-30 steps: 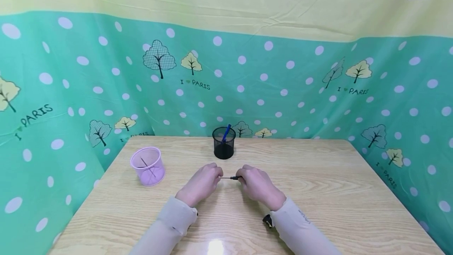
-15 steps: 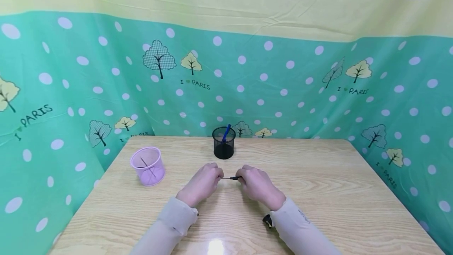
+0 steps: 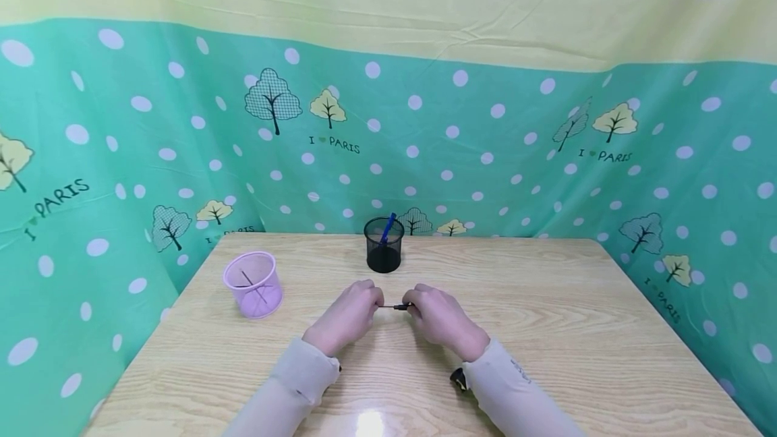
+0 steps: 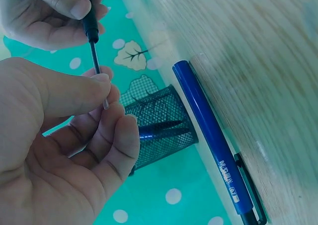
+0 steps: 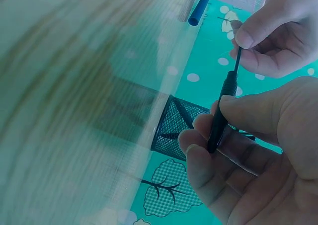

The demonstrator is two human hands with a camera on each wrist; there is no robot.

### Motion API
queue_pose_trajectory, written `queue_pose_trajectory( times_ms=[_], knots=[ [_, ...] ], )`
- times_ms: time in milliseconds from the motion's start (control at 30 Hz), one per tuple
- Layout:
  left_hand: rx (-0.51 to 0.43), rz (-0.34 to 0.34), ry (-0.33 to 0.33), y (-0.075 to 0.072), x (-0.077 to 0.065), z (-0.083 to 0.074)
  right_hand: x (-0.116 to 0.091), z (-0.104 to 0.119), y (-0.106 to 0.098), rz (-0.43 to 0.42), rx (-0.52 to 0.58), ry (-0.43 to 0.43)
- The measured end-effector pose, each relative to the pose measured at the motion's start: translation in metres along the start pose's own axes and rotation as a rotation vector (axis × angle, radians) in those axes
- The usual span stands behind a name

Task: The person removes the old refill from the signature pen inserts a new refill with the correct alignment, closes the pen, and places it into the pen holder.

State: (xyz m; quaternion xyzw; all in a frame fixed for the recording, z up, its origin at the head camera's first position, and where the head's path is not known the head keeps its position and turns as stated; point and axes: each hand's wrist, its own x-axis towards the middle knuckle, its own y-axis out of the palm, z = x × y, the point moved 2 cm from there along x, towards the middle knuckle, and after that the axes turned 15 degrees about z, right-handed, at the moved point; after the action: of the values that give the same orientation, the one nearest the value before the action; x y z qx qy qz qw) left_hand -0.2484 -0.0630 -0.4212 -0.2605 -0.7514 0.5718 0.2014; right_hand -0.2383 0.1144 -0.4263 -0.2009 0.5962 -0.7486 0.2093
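In the head view both hands meet over the middle of the table. My right hand (image 3: 440,319) pinches a black pen front section (image 5: 221,113) between thumb and fingers, its ridged end toward the left hand. From that end runs a thin, dark rod that looks like a pen refill (image 4: 96,58). My left hand (image 3: 346,315) pinches this rod near its far end, the tip just showing below the thumb in the left wrist view. A blue pen barrel with a clip (image 4: 211,135) lies on the table near the left hand; in the head view it is hidden.
A black mesh cup (image 3: 384,258) holding a blue pen (image 3: 388,226) stands behind the hands. Left of them sits a purple mesh cup (image 3: 261,299) with a thin dark stick inside. A patterned curtain (image 3: 473,127) hangs behind the wooden table (image 3: 546,302).
The hands stay nearly still. My left hand has edged slightly to the right, so a little less of the thin rod shows between it and the black pen section.
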Motion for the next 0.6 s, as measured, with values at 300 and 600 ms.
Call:
queue_pose_trajectory(
  times_ms=[300,600],
  knots=[
    [0.002,0.02,-0.022,0.0006,-0.0001,-0.0019,0.0,0.0009,-0.0003,0.009,0.023,-0.011],
    [-0.007,0.017,-0.017,-0.0004,-0.0014,-0.0053,-0.0005,0.0037,-0.0015,0.004,0.022,-0.017]
  ],
)
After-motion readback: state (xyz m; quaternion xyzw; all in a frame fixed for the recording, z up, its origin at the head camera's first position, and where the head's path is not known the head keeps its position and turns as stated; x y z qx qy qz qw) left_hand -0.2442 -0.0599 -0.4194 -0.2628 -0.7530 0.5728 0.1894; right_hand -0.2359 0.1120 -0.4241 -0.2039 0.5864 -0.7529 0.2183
